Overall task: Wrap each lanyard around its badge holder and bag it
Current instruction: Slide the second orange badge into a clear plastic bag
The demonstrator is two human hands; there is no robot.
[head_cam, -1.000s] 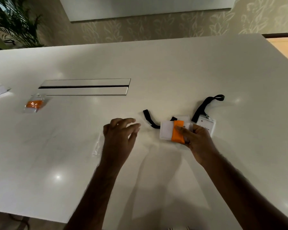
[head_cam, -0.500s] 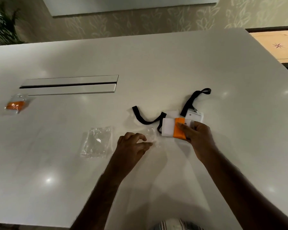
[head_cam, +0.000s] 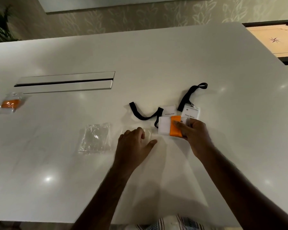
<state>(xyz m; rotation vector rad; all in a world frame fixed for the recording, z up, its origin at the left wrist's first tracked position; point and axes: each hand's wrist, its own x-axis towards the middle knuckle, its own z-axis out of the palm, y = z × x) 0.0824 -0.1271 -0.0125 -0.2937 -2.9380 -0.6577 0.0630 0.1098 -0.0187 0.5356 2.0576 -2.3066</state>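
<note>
**Orange-wrapped badge holder held at the table's centre-right**

Orange lanyard was wound in a flat band around the white rectangular badge holder, and we held that bundle in our right hand, the fingers curled over the orange band and the thumb side underneath, just off the white table. The bundle sat a little to the 3 o'clock side of the table's middle.

Our left hand rested at about 9 o'clock of the bundle, close beside it, its fingers curled down onto a small clear plastic bag that lay flat on the table; the bag was faint and we could not tell whether the fingers pinched it or only pressed it.

At 12 o'clock of the bundle lay two more clear badge holders with white cards. The nearer one carried a black lanyard trailing toward 10 o'clock. The other lay just at 3 o'clock of it, with its own black strap running up toward 1 o'clock and ending in a loop.

A crumpled stack of clear plastic bags lay at 9 o'clock of our left hand, apart from it. Far toward 9 o'clock, near the table's edge, sat a bagged orange-wrapped badge. A long metal cable slot lay toward 11 o'clock.
</note>
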